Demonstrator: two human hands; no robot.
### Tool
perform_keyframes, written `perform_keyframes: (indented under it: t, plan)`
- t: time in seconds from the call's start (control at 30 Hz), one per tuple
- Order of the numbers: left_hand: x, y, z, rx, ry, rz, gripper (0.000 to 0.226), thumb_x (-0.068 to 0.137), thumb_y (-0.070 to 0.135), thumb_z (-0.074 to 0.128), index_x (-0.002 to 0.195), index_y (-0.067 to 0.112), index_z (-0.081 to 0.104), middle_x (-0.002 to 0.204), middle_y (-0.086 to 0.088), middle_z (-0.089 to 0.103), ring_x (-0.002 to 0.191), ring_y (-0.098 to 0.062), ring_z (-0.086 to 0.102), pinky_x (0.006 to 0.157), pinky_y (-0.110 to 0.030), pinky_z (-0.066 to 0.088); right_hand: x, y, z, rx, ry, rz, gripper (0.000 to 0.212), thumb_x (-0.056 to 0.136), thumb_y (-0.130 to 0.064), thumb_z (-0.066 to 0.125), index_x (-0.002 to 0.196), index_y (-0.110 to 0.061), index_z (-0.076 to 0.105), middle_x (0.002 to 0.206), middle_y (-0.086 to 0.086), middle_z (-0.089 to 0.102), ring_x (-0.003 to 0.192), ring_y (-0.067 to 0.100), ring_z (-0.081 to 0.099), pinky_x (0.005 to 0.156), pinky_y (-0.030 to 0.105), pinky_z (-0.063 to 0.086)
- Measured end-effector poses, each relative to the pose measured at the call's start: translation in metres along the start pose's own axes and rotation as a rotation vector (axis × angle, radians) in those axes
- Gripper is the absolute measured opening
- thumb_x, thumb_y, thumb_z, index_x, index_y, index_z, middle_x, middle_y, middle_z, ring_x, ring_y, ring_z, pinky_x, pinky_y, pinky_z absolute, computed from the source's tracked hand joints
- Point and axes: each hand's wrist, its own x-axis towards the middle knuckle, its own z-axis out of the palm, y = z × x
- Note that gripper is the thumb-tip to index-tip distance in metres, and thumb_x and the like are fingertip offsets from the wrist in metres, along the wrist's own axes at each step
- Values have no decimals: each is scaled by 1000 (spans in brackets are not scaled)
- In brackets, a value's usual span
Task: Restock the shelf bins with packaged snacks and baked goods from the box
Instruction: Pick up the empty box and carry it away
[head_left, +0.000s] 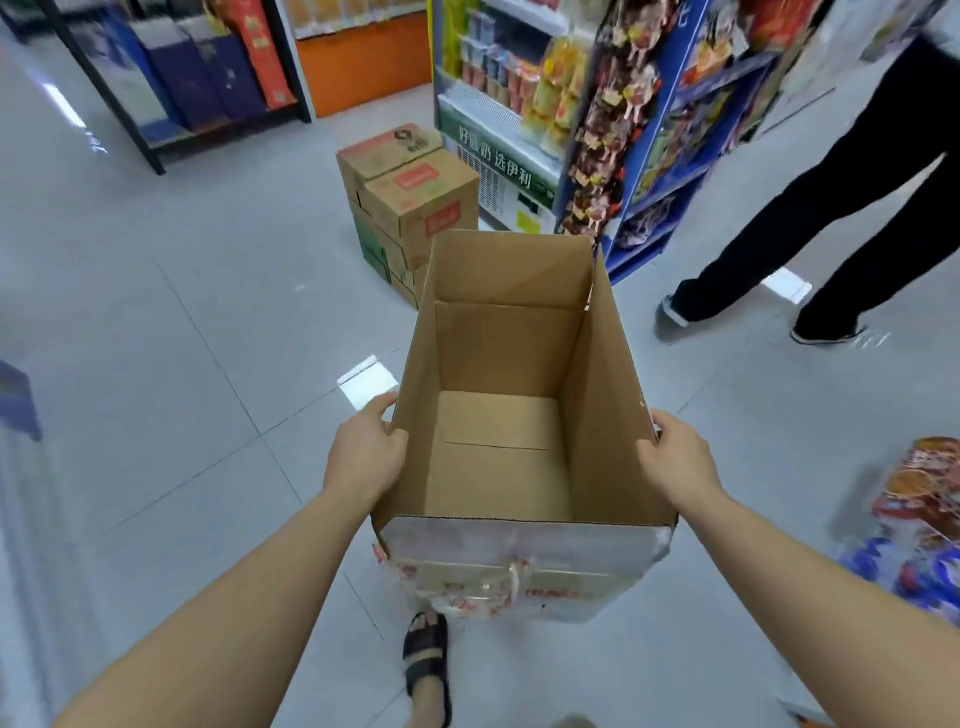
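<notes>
I carry an open brown cardboard box (597, 405) in front of me, above the shop floor. Nothing lies inside it; only its bare bottom shows. My left hand (366, 454) grips the box's left wall at the rim, thumb over the edge. My right hand (678, 462) grips the right wall the same way. The near side of the box carries torn tape and red print.
Stacked sealed cartons (410, 202) stand on the floor ahead. A chiller (498, 140) and a blue snack rack (660, 135) rise behind them. A person in black trousers (810, 208) walks at the right. Snack packets (924, 519) hang at the right edge. My sandalled foot (427, 660) is below.
</notes>
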Motion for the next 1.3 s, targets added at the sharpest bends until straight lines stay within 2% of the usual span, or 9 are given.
perform_keyframes:
  t: [0.1,0.2,0.37,0.5,0.73,0.87,0.97,1.07,1.3]
  plan:
    - [63,12,-22,27,-29,18,49,91,9,40,137,26,47,75,-5,65,76,-17,59,59,-23,44,39,-38,12,26,10,23,26,86,-3,42,96,-16,61,70,3,57,73,29,54,61,33,41]
    - [121,28,-39,25,-45,35,50,88,8,40,133,26,51,72,-5,66,76,-20,60,60,-24,44,80,-70,20,42,12,35,30,87,-5,43,107,-17,62,78,5,62,77,27,57,65,33,43]
    - [212,61,-37,13,-63,36,48,88,9,40,130,29,53,73,3,63,81,-20,59,63,-27,42,166,-101,25,48,20,43,34,88,-5,43,113,-15,62,86,7,64,79,27,57,65,32,44]
    - [281,87,-15,1,-67,25,49,88,8,39,130,27,53,68,0,62,76,-19,58,61,-27,42,250,-113,25,26,-8,21,35,88,-5,43,115,-16,63,83,3,63,76,25,56,60,29,40]
    - [385,133,32,-28,-93,-45,45,90,8,39,131,24,49,82,-12,67,81,-22,61,74,-36,51,393,-132,10,-90,-54,-26,37,91,-5,43,122,-15,59,81,1,56,75,23,52,53,21,34]
    - [439,147,60,-37,-115,-73,46,91,7,40,135,21,46,82,-12,66,76,-20,59,67,-32,48,462,-134,11,-144,-90,-14,33,93,-6,43,123,-12,58,76,-3,52,71,21,49,51,21,32]
    - [480,155,84,-26,-134,-84,46,94,8,40,138,21,41,79,-3,62,69,-12,56,57,-26,44,510,-134,17,-170,-134,-13,32,95,-7,42,124,-12,57,79,-3,54,73,21,49,53,20,33]
    - [519,161,104,-20,-179,-116,46,95,9,39,139,22,37,79,2,58,67,-9,54,53,-22,41,556,-135,27,-196,-159,-13,35,96,-7,41,127,-13,55,87,1,56,76,23,50,56,26,35]
    - [575,173,155,-27,-289,-214,44,89,6,43,131,15,35,82,-5,63,76,-23,60,63,-32,44,637,-115,45,-255,-207,-14,36,96,-8,41,130,-16,51,89,6,62,73,26,56,67,34,48]
